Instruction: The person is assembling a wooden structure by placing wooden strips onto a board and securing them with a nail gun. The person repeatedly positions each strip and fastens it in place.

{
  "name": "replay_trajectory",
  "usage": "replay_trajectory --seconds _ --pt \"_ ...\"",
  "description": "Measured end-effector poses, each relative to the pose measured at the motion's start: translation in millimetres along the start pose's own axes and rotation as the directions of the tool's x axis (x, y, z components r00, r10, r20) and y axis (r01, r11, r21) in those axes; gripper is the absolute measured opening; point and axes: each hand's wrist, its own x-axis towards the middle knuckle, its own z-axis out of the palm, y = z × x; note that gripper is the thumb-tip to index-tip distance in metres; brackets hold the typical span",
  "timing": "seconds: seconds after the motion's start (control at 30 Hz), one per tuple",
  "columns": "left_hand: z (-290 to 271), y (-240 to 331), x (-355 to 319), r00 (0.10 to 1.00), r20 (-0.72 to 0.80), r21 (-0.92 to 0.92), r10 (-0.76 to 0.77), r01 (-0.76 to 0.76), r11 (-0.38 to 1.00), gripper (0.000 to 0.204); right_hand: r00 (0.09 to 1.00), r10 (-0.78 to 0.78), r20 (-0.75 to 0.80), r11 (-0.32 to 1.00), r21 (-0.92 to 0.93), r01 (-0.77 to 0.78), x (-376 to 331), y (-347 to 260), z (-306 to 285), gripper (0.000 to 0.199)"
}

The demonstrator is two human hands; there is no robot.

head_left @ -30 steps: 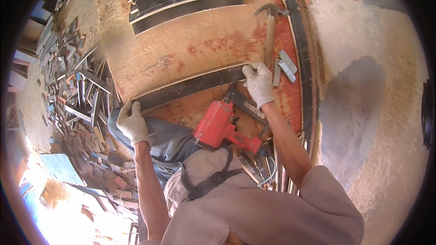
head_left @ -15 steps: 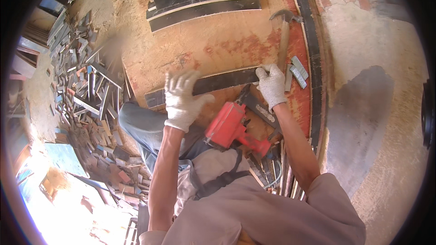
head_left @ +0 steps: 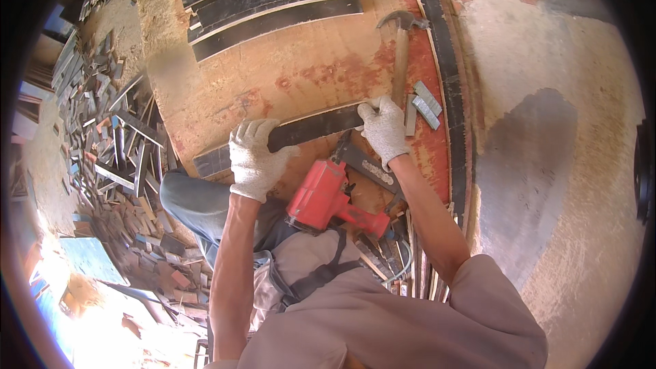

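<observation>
The right hand (head_left: 384, 128), in a pale glove, has fingers and thumb closed on the right end of the black strip (head_left: 314, 128). The left hand (head_left: 256, 164), gloved alike, lies across the strip's left part, fingers toward its far edge and thumb stretched out on its near side. It is spread rather than closed; whether it presses down, I cannot tell. The two hands are well apart, with a bare length of strip between them.

The strip lies across the wooden board (head_left: 225, 106) in front of the person. The step in hand looks to be steadying and lining up this piece. The next move seems to call for a firm hold at the right end while the left hand settles the other part straight.

On the strip's near side is the red nail gun (head_left: 318, 195), which neither hand holds. Just beyond the strip's right end lie the hammer (head_left: 401, 61) and some silvery fastener strips (head_left: 427, 104). Well past its far edge are more black strips (head_left: 273, 0); off its left end spreads a heap of offcuts (head_left: 130, 137).
</observation>
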Motion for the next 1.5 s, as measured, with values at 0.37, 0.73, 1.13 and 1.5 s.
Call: replay_trajectory --seconds 0.37,0.73,1.13,1.5 --pt "9 20 20 0.950 -0.023 -0.042 -0.312 0.311 0.950 0.018 0.980 -0.196 -0.028 0.975 -0.110 0.192 -19 -14 -13 0.030" --pt "21 17 16 0.959 -0.095 0.051 -0.266 0.272 0.961 0.021 0.887 0.188 0.422 0.792 -0.599 0.117 -179 33 6 0.106" --pt "22 19 17 0.958 -0.139 0.077 -0.251 0.264 0.962 0.017 0.888 0.266 0.376 0.960 -0.025 -0.277 -127 -87 -135 0.020" --pt "22 17 17 0.959 -0.133 0.071 -0.249 0.259 0.963 0.018 0.848 0.374 0.375 0.914 0.003 -0.405 -99 -109 -128 0.014"
